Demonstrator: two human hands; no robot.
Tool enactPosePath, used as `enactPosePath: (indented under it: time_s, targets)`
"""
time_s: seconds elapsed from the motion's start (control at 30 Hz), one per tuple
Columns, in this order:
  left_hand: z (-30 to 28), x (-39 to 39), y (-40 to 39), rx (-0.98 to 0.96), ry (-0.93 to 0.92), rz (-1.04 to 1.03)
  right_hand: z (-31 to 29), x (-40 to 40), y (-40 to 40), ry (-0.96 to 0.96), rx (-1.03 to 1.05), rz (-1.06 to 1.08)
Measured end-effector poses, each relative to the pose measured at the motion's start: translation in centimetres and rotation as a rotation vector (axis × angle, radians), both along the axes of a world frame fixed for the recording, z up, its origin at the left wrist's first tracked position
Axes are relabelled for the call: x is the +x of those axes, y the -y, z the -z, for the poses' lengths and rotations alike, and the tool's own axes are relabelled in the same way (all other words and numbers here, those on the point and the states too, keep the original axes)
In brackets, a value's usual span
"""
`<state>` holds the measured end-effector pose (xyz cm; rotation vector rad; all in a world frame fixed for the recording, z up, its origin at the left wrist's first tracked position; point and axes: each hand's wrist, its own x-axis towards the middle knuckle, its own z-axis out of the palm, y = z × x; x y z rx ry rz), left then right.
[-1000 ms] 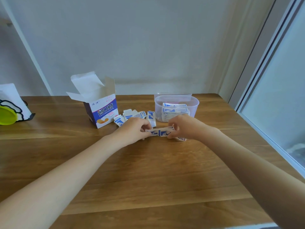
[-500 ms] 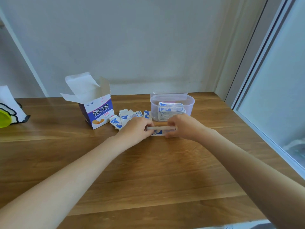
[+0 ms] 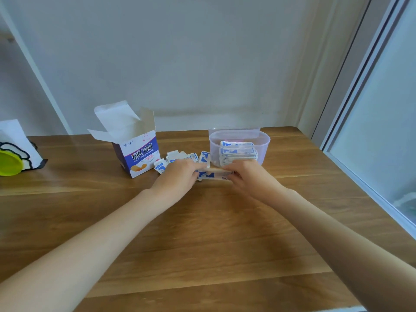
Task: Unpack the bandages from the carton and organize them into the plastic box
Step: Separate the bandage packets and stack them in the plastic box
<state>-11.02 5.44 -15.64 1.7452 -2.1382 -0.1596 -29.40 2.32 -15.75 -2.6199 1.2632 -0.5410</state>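
Setting: a wooden table point(image 3: 202, 244) against a pale wall, with a glazed window frame along the right side.
Surface: bare wood in the near half; all task items sit in the far half, near the wall.
Carton: the bandage carton point(image 3: 137, 154) stands far left of the hands, upright but turned slightly, its top flaps open.
Loose bandages: a scatter of wrapped bandages point(image 3: 180, 156) lies on the table between the carton and the plastic box, just beyond the left hand.
Plastic box: the clear plastic box point(image 3: 264, 140) stands far right of centre, open-topped, with a stack of bandages already laid inside.
Left hand: the left hand point(image 3: 177, 176) is closed on the left end of a small bundle of bandages point(image 3: 212, 174).
Right hand: the right hand point(image 3: 249, 179) is closed on the right end of the same bundle.
Key relation: the bundle's long axis runs left to right, low over the table; whether it rests on the wood cannot be told. The box lies just beyond and slightly right, so the right hand is nearer it.
Judged step: squaring the bundle before lifting it into the box.
Other items: a white card with a yellow-green object point(image 3: 9, 163) at the far left edge.
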Motion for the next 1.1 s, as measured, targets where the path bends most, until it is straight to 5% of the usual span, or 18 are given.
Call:
enactPosePath:
  time_s: [0.13, 0.27, 0.5, 0.6, 0.83, 1.1]
  targets:
    - [-3.4, -0.5, 2.4, -0.09, -0.367, -0.144, -3.0, -0.1, 2.1, 0.404, 0.064, 0.221]
    - [-5.9, -2.4, 5.6, -0.154, -0.395, -0.231, -5.8, -0.6, 5.2, 0.56, 0.09, 0.447]
    - [-5.1, -4.5, 8.0, -0.092, 0.214, -0.003, -5.5, -1.3, 7.3, 0.159, 0.211, 0.6]
    - [-4.9, -4.5, 8.6, -0.101, 0.341, -0.003, -5.3, -1.3, 7.7, 0.066, 0.23, 0.63]
    - [-4.7, -5.1, 9.1, -0.028, 0.494, 0.018, -5.8, -1.3, 7.7, -0.143, 0.099, 0.628]
    - [-3.8, -5.6, 9.2, -0.029, 0.369, -0.032, -4.8, -1.8, 7.3, -0.212, 0.183, 0.548]
